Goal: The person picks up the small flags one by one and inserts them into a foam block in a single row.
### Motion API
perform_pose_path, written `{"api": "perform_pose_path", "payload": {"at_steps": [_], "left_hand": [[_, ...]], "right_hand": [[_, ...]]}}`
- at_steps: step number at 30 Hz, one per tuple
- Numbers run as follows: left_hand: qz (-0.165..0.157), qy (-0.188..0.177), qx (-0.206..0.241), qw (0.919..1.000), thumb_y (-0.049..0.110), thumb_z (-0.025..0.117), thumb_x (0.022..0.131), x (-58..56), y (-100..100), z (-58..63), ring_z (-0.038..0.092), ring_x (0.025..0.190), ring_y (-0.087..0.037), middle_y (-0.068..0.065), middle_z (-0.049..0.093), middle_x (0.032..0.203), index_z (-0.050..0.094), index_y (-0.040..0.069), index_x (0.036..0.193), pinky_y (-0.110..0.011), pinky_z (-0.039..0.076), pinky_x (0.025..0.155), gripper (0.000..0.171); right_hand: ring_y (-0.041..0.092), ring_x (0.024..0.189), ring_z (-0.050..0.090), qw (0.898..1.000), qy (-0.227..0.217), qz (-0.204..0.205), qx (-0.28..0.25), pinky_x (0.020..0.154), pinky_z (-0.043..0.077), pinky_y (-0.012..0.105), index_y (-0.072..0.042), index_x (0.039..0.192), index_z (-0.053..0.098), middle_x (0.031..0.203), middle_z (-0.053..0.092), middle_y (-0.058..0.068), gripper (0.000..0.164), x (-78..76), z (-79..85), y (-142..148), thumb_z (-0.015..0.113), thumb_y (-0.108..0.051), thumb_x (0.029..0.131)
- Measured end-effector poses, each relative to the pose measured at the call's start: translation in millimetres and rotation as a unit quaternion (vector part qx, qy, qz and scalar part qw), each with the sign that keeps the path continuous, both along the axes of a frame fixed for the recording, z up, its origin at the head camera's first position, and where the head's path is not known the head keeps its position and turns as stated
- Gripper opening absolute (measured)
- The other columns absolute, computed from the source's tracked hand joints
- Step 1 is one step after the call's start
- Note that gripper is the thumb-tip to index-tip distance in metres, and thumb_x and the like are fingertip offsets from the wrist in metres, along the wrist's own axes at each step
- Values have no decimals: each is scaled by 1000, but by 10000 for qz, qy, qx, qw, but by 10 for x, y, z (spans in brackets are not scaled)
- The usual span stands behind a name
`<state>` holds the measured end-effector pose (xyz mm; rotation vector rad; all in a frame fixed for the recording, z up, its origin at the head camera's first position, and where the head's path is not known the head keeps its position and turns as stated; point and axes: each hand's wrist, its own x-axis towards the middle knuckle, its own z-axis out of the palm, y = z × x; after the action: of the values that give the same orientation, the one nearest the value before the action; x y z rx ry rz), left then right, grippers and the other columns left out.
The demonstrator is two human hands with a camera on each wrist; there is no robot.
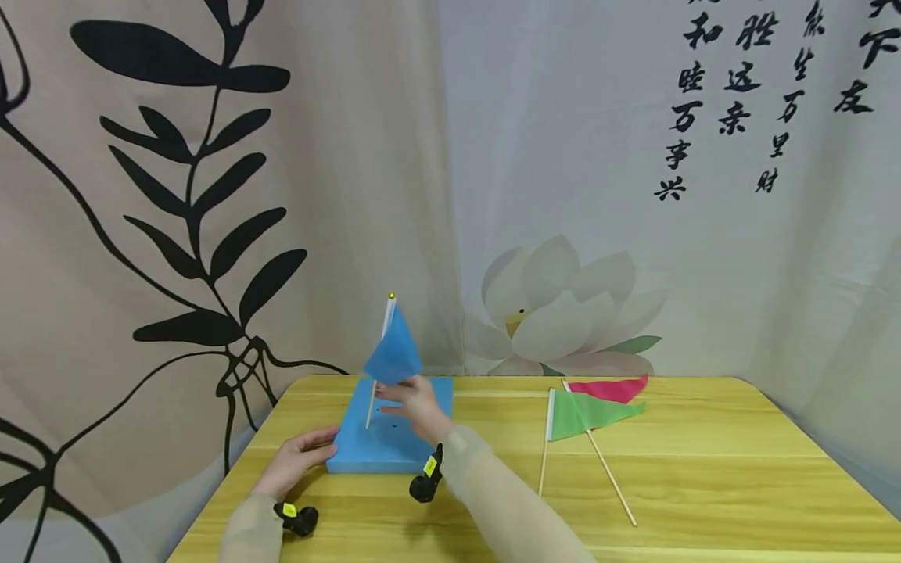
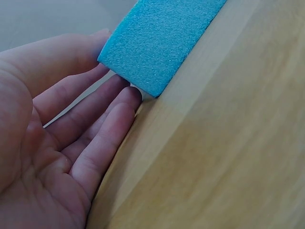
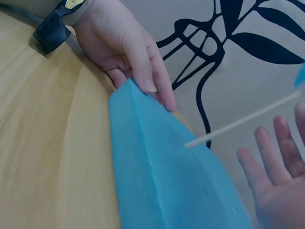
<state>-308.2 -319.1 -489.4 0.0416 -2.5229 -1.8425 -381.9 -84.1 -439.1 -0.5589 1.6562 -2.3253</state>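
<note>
My right hand (image 1: 417,407) pinches the thin stick of a blue flag (image 1: 394,352) with a gold tip. The cloth hangs just above that hand. In the right wrist view the stick's lower end (image 3: 187,145) meets the top of a blue foam board (image 3: 138,157), and the other fingers are spread to one side; the grip itself is mostly out of that view. My left hand (image 1: 296,460) rests at the board's left edge, with the thumb (image 2: 71,57) along its upper edge and the fairly straight fingers (image 2: 109,129) against its side.
On the right of the wooden table (image 1: 739,469) lie a green flag (image 1: 591,414) and a red flag (image 1: 612,389) on sticks, overlapping. Small holes (image 3: 206,191) show in the board. A printed curtain (image 1: 366,156) hangs behind the table.
</note>
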Motion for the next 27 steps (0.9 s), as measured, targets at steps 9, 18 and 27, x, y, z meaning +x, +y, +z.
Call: {"api": "perform_pose_path", "payload": {"at_steps": [9,18,27], "left_hand": [[-19,-65,-164,9998,25,70,91,-3,29,-27,53,121,-32,-22,52,137,52,-3,137,-38,51,92,58],[-41,-62,-148,9999,24,69,91,18,5,-28,53,120,-31,-23,52,137,51,-5,137,-35,52,90,58],[-99,-96,-139,9998,27,70,91,-6,24,16,50,123,-33,-23,49,139,49,-4,139,-36,51,92,61]], "right_hand": [[34,99,65,9985,-412,-291,202,87,54,48,2,121,60,109,61,15,26,-52,60,523,57,-6,96],[41,106,60,9982,-460,-121,352,92,51,51,-2,115,62,112,64,18,25,-13,107,1376,64,-16,95],[36,100,64,9865,-495,-351,1519,82,57,43,1,117,61,107,63,15,33,94,110,2134,65,-22,94]]}}
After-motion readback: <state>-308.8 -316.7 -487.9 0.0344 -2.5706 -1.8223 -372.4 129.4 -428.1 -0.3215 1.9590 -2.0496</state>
